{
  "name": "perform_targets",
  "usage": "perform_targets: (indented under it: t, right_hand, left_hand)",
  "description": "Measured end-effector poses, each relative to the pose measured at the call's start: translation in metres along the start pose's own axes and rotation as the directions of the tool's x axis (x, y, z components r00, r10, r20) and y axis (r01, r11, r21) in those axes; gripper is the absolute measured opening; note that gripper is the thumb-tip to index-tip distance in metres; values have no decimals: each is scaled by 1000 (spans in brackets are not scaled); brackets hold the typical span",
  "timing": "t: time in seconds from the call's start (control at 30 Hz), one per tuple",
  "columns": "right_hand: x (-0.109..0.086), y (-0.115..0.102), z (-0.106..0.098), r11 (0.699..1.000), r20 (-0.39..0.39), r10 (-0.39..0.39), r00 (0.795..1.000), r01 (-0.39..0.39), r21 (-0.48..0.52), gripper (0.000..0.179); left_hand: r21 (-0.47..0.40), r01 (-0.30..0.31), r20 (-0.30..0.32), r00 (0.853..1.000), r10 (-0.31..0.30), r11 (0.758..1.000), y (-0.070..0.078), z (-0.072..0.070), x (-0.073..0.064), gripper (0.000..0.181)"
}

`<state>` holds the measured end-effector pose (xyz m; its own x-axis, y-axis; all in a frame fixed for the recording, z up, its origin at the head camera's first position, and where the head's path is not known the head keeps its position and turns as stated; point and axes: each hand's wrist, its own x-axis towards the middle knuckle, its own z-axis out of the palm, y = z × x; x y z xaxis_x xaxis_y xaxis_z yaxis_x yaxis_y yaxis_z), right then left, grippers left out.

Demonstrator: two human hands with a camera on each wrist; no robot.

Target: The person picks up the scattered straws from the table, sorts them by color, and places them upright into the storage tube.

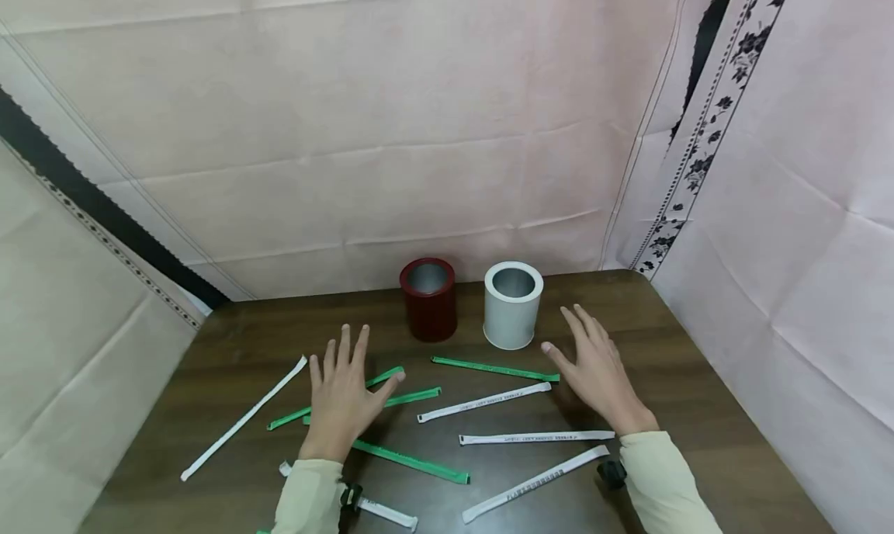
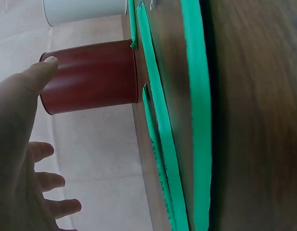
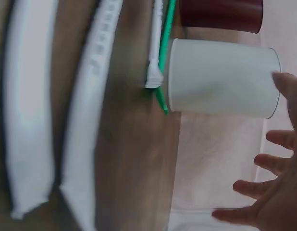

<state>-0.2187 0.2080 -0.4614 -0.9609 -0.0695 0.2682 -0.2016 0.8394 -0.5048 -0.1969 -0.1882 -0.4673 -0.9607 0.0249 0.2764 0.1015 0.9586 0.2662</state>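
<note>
My left hand [image 1: 344, 394] is spread with its fingers straight, holding nothing, over slim green paper packets [image 1: 412, 462] on the table's left half. Parts of these packets are hidden under it. My right hand [image 1: 602, 367] is also spread and empty, to the right of the white cylindrical cup [image 1: 511, 317], near slim white printed packets [image 1: 538, 437]. A dark red cup [image 1: 431, 309] stands upright beside the white one. In the left wrist view, the thumb overlaps the red cup [image 2: 91, 79]. The right wrist view shows fingers extended by the white cup [image 3: 223, 79].
A long white packet [image 1: 244, 417] lies alone at the left of the brown wooden table [image 1: 698, 441]. Another white packet [image 1: 387, 512] sits partly under the left forearm. Pale cloth [image 1: 391, 130] hangs behind the table and along both sides.
</note>
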Motion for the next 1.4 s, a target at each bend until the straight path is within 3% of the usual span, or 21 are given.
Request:
perform_targets:
  t: [0.23,0.47,0.67,0.77,0.87,0.97,1.1,1.23,1.33,1.4]
  right_hand:
    - [39,-16,-9,969,-42,-68,997,76,237,73]
    - [85,-24,3,952,1,-50,999,48,304,97]
    - [99,-23,17,946,24,-45,999,35,321,96]
    - [102,-23,20,945,9,-47,999,42,326,93]
    - [104,-23,23,940,-7,-55,998,54,338,92]
    - [105,-21,25,935,-27,-55,998,61,349,92]
    - [106,-17,27,933,-49,-46,998,61,356,92]
    - [106,-17,30,928,-66,-45,997,66,365,91]
    - [106,-18,32,923,-70,-51,996,74,377,90]
    - [105,-20,33,921,-68,-49,997,71,382,89]
  left_hand:
    - [-33,0,23,1000,1,999,2,2,-4,99]
    - [-93,-9,48,999,14,996,10,4,-5,85]
    - [-145,-25,43,999,32,989,22,1,-8,72]
    - [-179,-65,29,997,71,982,33,-4,-7,61]
    - [-237,-111,74,988,132,965,47,-8,-5,50]
    - [-318,-167,177,957,231,933,66,-7,1,41]
    - [-382,-224,309,883,353,897,92,7,15,32]
    - [-374,-251,411,818,403,893,110,28,28,24]
    - [-344,-262,461,790,405,902,119,43,33,22]
    - [-309,-275,469,789,397,910,124,50,34,23]
